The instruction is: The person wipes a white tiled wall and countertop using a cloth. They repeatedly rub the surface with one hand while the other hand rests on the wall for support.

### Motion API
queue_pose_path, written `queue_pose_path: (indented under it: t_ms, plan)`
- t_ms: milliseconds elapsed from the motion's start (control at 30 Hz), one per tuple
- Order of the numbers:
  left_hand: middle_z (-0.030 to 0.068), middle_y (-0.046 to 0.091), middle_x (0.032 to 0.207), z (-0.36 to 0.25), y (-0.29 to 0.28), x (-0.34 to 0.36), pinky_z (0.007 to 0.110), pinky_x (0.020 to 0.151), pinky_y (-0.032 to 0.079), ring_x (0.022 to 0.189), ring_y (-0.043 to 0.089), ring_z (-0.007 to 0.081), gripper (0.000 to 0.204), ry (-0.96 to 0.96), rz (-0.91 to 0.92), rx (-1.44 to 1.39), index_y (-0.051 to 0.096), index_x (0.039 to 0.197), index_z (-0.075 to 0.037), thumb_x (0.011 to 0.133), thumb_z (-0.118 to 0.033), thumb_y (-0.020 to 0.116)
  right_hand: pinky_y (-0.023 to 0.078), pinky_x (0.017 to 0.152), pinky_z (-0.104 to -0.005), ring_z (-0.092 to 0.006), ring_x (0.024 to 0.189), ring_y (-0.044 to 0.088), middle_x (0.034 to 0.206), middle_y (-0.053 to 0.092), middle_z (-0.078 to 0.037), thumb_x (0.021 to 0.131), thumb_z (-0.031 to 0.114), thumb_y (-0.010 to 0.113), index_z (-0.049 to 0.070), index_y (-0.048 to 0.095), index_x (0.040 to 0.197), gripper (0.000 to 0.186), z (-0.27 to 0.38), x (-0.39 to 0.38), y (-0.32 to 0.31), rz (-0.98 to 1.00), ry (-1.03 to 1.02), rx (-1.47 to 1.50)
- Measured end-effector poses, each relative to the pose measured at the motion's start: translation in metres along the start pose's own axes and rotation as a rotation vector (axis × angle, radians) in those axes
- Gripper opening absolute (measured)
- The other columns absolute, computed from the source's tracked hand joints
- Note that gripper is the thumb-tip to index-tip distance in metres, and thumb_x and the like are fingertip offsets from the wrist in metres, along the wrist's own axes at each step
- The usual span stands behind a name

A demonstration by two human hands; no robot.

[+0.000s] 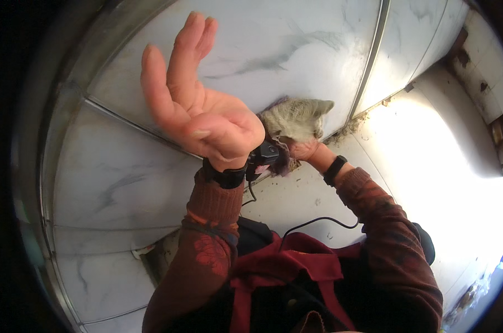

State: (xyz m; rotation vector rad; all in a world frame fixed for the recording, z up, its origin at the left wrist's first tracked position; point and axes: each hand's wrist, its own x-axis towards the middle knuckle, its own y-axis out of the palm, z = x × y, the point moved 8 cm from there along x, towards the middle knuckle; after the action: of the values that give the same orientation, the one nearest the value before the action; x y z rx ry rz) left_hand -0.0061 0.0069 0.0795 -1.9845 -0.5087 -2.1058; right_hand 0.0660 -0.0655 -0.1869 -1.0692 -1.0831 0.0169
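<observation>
My left hand [198, 105] is raised in front of the white marble-patterned panel [296, 50], palm turned up, fingers apart and curled a little, with nothing in it. A crumpled greyish-green rag [296, 117] lies against the panel's lower part, close to where it meets the floor. My right hand [303, 149] grips the rag from below, most of its fingers hidden in the folds. Darker purplish cloth [284, 165] shows under the rag, partly behind my left wrist. A black strap with a small black device [264, 154] is on that wrist.
Metal strips [368, 61] divide the panels. Dirt and crumbs gather along the panel's foot on the pale tiled floor [307, 194], which sunlight bleaches at the right. A thin black cable [318, 220] loops near my body. A dark opening [161, 252] shows low on the left.
</observation>
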Motion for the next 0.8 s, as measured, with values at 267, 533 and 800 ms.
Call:
queue_pose_path:
  t_ms: [267,533,800]
  plan:
    - [0.0298,0.054,0.123,-0.002,-0.016,0.011,0.041,0.091,0.048,0.110,0.057,0.0375,0.063,0.061,-0.107,0.064,0.027,0.139,0.004,0.101,-0.046,0.016,0.031,0.105,-0.0459,-0.0272,0.120,0.043,0.129,0.047,-0.016,0.090,0.028,0.053,0.004,0.046,0.130,0.047,-0.084,0.118,-0.164,-0.428,0.617,0.541]
    - [0.0312,0.053,0.123,-0.011,-0.032,0.019,0.041,0.090,0.047,0.109,0.057,0.0353,0.064,0.146,-0.257,0.060,0.034,0.135,0.004,0.101,-0.046,0.012,0.032,0.106,-0.0416,-0.0283,0.126,0.039,0.133,0.046,-0.012,0.089,0.021,0.054,0.011,0.051,0.128,0.040,0.005,0.148,-0.161,-0.611,0.132,0.246]
    - [0.0288,0.057,0.118,-0.014,-0.026,0.017,0.041,0.091,0.046,0.107,0.057,0.0354,0.069,0.124,-0.174,-0.038,0.046,0.124,0.007,0.099,-0.051,0.021,0.036,0.106,-0.0395,-0.0317,0.130,0.039,0.138,0.045,-0.014,0.086,0.013,0.057,0.009,0.047,0.134,0.049,-0.015,0.084,-0.112,-0.272,-0.209,0.027]
